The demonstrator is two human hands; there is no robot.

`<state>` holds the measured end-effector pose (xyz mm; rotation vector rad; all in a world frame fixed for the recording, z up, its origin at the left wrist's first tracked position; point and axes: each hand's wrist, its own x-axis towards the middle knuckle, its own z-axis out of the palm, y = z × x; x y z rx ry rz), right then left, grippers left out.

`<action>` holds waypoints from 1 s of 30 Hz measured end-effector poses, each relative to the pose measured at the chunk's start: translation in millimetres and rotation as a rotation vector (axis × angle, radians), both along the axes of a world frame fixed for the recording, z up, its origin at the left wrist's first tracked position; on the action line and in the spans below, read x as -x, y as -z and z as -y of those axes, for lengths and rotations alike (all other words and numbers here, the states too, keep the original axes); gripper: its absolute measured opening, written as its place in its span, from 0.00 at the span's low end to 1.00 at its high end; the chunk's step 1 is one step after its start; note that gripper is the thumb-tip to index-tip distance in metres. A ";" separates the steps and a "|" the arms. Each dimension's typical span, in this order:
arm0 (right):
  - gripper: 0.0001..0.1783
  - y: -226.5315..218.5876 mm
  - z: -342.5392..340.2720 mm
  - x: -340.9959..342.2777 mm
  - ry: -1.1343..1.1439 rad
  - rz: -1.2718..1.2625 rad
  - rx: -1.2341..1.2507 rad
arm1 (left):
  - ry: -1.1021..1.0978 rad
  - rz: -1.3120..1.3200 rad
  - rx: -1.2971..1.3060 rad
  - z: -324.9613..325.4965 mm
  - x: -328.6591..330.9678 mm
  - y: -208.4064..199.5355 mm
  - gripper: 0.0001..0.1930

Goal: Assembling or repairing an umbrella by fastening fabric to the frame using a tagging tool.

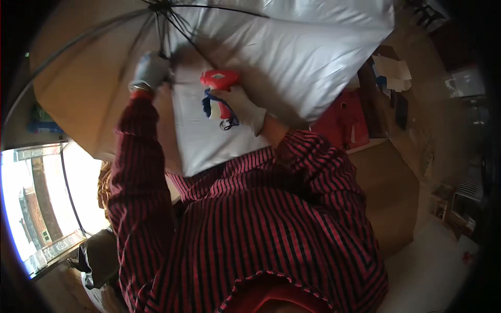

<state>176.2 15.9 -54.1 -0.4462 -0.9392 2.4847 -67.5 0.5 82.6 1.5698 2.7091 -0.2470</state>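
Observation:
An umbrella with its silver canopy (pixel 323 57) spread out lies before me, the underside of its dark ribs (pixel 214 8) showing. The ribs fan out from a hub (pixel 159 6) at the top edge. My left hand (pixel 150 72), in a pale glove, is closed at a rib below the hub; motion blurs its fingertips. To its right, over the canopy, my gloved right hand (pixel 242 107) grips a red hand-held tool (pixel 220 79) with white and blue parts. A small black loop (pixel 226 125) hangs under the tool. Its exact kind I cannot make out.
A tan panel (pixel 78 104) spreads behind the ribs on the left. Right of the canopy lie a red box (pixel 342 117), a brown cardboard sheet (pixel 386 193) and white papers (pixel 391 73). A bright window (pixel 47 203) and a dark bag (pixel 102 255) are at lower left.

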 end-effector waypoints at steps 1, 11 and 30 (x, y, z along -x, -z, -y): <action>0.15 18.0 -15.5 -18.5 0.025 0.006 -0.090 | -0.051 0.072 0.040 -6.2 -5.0 7.6 0.15; 0.10 33.2 -26.5 -87.6 0.295 0.294 -0.281 | -0.154 0.066 -0.576 11.5 -131.4 79.0 0.23; 0.09 42.0 -10.5 -70.3 0.187 0.478 -0.303 | -0.399 0.987 -0.512 -34.6 -125.6 120.6 0.15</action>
